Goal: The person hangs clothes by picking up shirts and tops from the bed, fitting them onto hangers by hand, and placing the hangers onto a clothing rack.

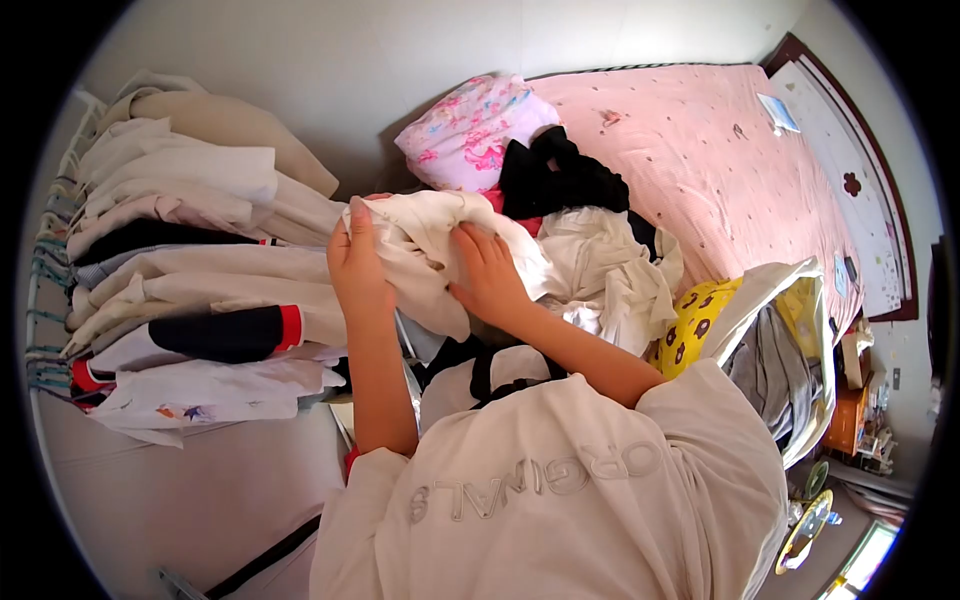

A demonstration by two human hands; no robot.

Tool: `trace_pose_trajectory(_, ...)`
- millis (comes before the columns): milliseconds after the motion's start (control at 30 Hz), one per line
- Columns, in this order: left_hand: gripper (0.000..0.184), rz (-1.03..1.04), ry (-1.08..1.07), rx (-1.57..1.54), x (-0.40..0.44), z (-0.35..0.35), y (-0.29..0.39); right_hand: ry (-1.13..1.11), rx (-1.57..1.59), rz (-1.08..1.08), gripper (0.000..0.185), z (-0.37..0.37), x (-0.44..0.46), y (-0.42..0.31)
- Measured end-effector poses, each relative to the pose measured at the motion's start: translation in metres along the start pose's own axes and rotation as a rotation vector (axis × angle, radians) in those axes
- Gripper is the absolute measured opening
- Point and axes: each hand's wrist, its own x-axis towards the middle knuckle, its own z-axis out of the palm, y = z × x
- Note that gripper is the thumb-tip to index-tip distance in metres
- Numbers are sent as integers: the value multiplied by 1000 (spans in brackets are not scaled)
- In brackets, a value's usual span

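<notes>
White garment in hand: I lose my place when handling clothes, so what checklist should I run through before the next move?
1. Left hand gripping the white garment: ok, thumb over the front.
2. Right hand on the garment: ok, touching; whether it also pinches is unclear.
3. Garment smoothed out: not ok, bunched and creased.
4. Garment right side out: cannot tell, folds hide it.
5. Garment apart from the pale clothes pile to its right: cannot tell, they meet in this view.
6. Hanging clothes at the left hung up: ok, in a row.
</notes>
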Motion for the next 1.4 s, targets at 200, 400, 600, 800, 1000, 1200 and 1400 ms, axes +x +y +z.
trace_pose_trajectory(200,39,14,-17,-104,-8,-22,23,-36,211,-200,50,13,22,14)
trace_pose_trajectory(400,40,21,-5,-110,-11,-28,21,-80,305,-117,60,25,0,-14)
trace_pose_trajectory(600,38,41,52,27,-24,-22,25,-109,629,247,22,45,-1,-1)
trace_pose_trajectory(800,34,-8,110,163,-22,-62,30,19,666,252,20,17,16,57)
trace_pose_trajectory(1000,20,59,-36,644,-18,-76,36,-89,419,162,21,-55,45,63)
trace_pose_trajectory(1200,29,83,-293,994,-20,-50,54,-287,-53,-195,30,-124,57,70)
trace_pose_trajectory(1400,27,295,-293,1039,6,-69,23,19,138,-64,16,-116,34,127)
